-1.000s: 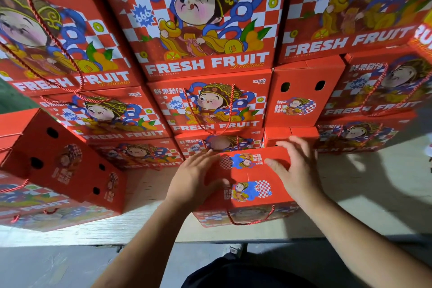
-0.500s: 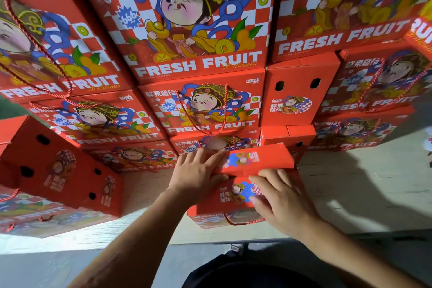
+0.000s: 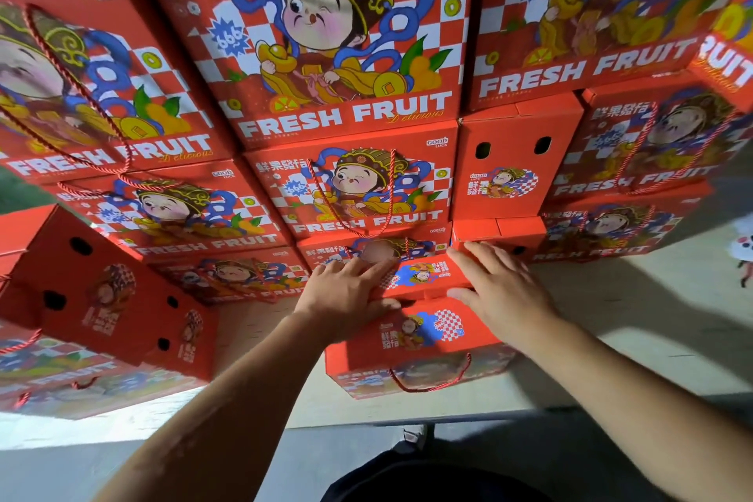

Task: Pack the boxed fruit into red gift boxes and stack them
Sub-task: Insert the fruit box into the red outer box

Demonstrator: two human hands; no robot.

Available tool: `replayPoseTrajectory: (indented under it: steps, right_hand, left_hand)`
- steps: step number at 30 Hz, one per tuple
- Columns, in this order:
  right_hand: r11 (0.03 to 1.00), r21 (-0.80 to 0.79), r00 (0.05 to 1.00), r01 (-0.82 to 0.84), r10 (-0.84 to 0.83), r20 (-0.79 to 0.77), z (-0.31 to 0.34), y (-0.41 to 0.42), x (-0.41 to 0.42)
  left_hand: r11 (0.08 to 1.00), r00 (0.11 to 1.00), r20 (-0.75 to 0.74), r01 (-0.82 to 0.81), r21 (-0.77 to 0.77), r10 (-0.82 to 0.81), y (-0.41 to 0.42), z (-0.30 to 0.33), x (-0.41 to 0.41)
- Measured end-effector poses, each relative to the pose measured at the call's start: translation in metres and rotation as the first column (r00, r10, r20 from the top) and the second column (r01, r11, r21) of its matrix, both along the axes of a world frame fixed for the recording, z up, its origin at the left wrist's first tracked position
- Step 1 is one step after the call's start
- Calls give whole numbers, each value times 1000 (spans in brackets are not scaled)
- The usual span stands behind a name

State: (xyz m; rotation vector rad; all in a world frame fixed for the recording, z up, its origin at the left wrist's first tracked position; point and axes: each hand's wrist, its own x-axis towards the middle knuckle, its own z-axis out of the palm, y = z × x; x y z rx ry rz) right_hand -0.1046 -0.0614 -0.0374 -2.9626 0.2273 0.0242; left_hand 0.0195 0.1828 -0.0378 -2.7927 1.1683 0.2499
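A: Item 1, box (image 3: 423, 332). Where?
B: Low centre, on the pale floor (image 3: 611, 322), just in front of the stack (image 3: 350, 192). Red, cartoon print on top, rope handle (image 3: 428, 383) on near side.
A: Flaps?
B: Far flap (image 3: 428, 275) folded down, seam across the top.
A: L hand (image 3: 346, 293)?
B: Flat on box's left top, fingers straight, pressing the flap; thumb at the seam.
A: R hand (image 3: 501, 289)?
B: Flat too, fingers spread wide, on the right top edge, tips reaching a stack box behind.
A: Other stock?
B: Stack approx 4 rows high, "FRESH FRUIT" fronts. 1 more box (image 3: 110, 298) at left, tilted, vent holes showing.
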Motion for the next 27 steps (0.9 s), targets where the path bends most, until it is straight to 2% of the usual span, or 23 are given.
replayPoseTrajectory:
  steps: [3, 4, 6, 8, 10, 13, 16, 20, 27]
  right_hand:
    - [999, 11, 933, 48, -49, 356, -11, 28, -22]
    - [1000, 3, 924, 26, -25, 381, -15, 33, -32]
    - [1000, 5, 957, -30, 27, 290, -22, 40, -47]
    - [998, -4, 994, -60, 60, 95, -23, 39, -51]
    - [997, 65, 997, -46, 50, -60, -24, 38, -48]
    - [997, 71, 999, -41, 41, 0, -24, 40, -42]
    - [997, -10, 977, -70, 71, 202, -28, 40, -39]
    - [996, -48, 985, -71, 77, 156, -33, 36, -36]
    - [998, -35, 983, -47, 53, 174, -30, 35, -42]
  left_hand:
    - [998, 998, -66, 21, -59, -25, -1, 9, 11]
    - [998, 996, -80, 27, -59, -32, 0, 11, 13]
    - [998, 991, -131, 7, -65, -15, 1, 16, 21]
    - [996, 975, -220, -37, -83, 18, 1, 21, 31]
    - [993, 945, -325, -58, -102, 22, -1, 26, 38]
    - [988, 927, -375, -68, -138, 11, -3, 28, 41]
    - [983, 929, -370, -82, -164, 16, -3, 27, 39]
    - [985, 947, -314, -120, -122, 76, -3, 23, 35]
    - [985, 991, -63, -129, -116, 122, 5, -11, 0]
